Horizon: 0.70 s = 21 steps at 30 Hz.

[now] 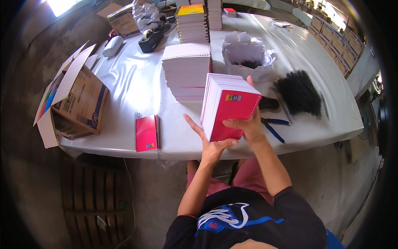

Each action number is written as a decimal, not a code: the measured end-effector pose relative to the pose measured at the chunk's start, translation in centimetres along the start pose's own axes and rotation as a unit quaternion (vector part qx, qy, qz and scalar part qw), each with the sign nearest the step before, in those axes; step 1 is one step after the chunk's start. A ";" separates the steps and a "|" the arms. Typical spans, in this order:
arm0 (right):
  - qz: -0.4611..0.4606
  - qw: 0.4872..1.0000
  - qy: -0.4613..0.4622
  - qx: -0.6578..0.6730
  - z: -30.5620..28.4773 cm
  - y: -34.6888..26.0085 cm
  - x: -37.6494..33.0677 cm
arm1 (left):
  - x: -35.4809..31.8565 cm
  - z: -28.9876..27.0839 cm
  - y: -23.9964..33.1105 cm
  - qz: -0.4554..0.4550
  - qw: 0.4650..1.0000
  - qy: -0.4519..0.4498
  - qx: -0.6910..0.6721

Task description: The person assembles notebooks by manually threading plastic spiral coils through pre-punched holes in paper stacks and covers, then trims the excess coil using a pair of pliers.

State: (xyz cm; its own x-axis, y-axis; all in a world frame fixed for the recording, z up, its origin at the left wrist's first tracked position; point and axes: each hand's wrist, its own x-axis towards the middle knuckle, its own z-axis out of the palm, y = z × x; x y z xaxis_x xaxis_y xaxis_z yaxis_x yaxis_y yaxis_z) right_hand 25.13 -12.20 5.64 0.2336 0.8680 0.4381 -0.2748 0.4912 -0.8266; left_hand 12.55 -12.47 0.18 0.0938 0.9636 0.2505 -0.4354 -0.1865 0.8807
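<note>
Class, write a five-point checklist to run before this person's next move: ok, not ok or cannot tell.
1. Right hand gripping red-covered stack: ok, thumb on its front.
2. Left hand closed around it: not ok, fingers spread.
3. Stack edges all flush: cannot tell, far sides hidden.
4. Blue-handled pliers on table: ok, right of hands.
5. Black coil pile on table: ok, beyond the pliers.

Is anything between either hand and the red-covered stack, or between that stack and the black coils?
The right hand grips the red-covered stack, thumb on top, and the left hand is at the stack's lower edge; nothing visible comes between. Toward the black coils, a dark, partly hidden object lies on the table.
</note>
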 end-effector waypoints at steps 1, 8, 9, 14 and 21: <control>-0.007 0.994 -0.050 -0.093 -0.9 -0.7 0.9 | -0.4 -0.7 0.0 0.005 1.000 -0.009 0.001; 0.014 0.764 -0.313 -0.564 -0.5 -3.0 8.1 | 0.9 -3.9 3.8 0.234 0.921 0.126 0.284; 0.074 0.724 -0.343 -0.594 0.1 -2.3 8.5 | 1.3 -3.5 3.9 0.247 0.906 0.099 0.329; 0.115 0.590 -0.378 -0.704 0.7 -0.1 6.7 | 3.0 -2.1 2.5 0.254 0.806 -0.044 0.532; 0.076 0.708 -0.333 -0.618 -5.3 -2.5 6.7 | 4.3 -0.3 2.8 0.211 0.648 -0.141 0.718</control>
State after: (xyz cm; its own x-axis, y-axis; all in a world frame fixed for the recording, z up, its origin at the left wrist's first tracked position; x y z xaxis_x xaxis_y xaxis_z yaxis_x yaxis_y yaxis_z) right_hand 32.29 -7.98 8.76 -0.3153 0.9481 0.0407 0.8727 0.3065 -0.3800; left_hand 11.48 -8.75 3.65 0.4857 0.7327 0.4766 0.7877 -0.6033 0.1247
